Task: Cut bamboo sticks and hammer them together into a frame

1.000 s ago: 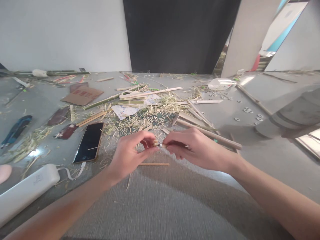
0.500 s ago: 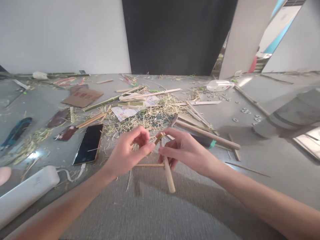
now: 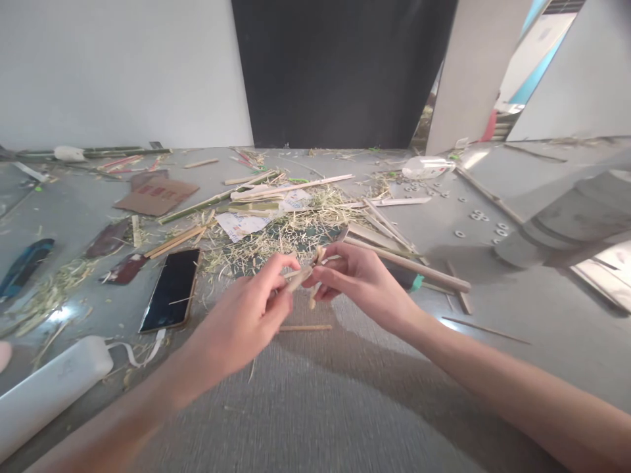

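My left hand (image 3: pixel 261 302) is closed with thumb and fingers around a pale, flat bamboo piece (image 3: pixel 297 280). My right hand (image 3: pixel 357 276) pinches a thinner bamboo crosspiece (image 3: pixel 319 253) where it meets the end of the flat piece. Fingers hide much of that meeting point, so I cannot tell how the two are joined. Just below the hands, a thin bamboo stick (image 3: pixel 305 328) lies on the grey table. Behind them spreads a heap of bamboo shavings (image 3: pixel 276 243).
A phone (image 3: pixel 170 289) and white power bank (image 3: pixel 59 368) lie at left, beside a blue-handled tool (image 3: pixel 27 266). Bamboo strips (image 3: pixel 409 263) and small white rings (image 3: pixel 478 215) are at right, near a large grey cylinder (image 3: pixel 566 217). Cardboard (image 3: pixel 158 195) lies farther back.
The flat bamboo piece has swung from pointing down towards me to pointing left. My left hand, earlier beside it, now grips it. The view has shifted slightly.
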Demonstrator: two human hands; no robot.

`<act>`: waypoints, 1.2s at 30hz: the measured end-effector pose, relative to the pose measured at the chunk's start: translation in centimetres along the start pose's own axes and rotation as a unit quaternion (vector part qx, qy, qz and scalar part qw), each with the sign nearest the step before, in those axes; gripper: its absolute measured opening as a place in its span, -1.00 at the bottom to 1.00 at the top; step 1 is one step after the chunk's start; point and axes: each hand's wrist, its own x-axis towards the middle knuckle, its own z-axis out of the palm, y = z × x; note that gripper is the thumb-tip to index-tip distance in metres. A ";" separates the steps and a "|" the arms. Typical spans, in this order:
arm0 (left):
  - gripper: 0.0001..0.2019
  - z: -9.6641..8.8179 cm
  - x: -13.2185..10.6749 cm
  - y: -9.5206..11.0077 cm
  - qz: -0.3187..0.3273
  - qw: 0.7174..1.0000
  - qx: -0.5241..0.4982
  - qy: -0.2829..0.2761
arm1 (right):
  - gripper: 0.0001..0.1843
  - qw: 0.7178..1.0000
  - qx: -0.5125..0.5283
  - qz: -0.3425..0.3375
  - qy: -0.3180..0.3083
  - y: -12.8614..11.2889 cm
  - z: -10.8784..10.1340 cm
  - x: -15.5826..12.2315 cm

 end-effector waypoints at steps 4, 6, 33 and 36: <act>-0.76 -1.1 0.7 -1.0 0.002 0.998 0.049 0.030 | -0.79 0.984 -0.147 -0.097 0.019 1.5 -0.8 0.8; -0.73 -1.1 0.9 -1.4 -0.010 0.998 0.059 0.021 | -0.74 0.969 -0.217 -0.120 0.011 2.6 -0.8 1.0; -0.67 -2.1 0.8 -3.3 0.206 0.950 0.234 0.027 | -0.80 0.824 -0.562 -0.063 0.038 -0.8 -7.0 -1.5; -0.66 -1.9 0.6 -3.0 0.204 0.952 0.226 0.020 | -0.76 0.765 -0.643 -0.022 0.035 0.7 -9.6 -2.8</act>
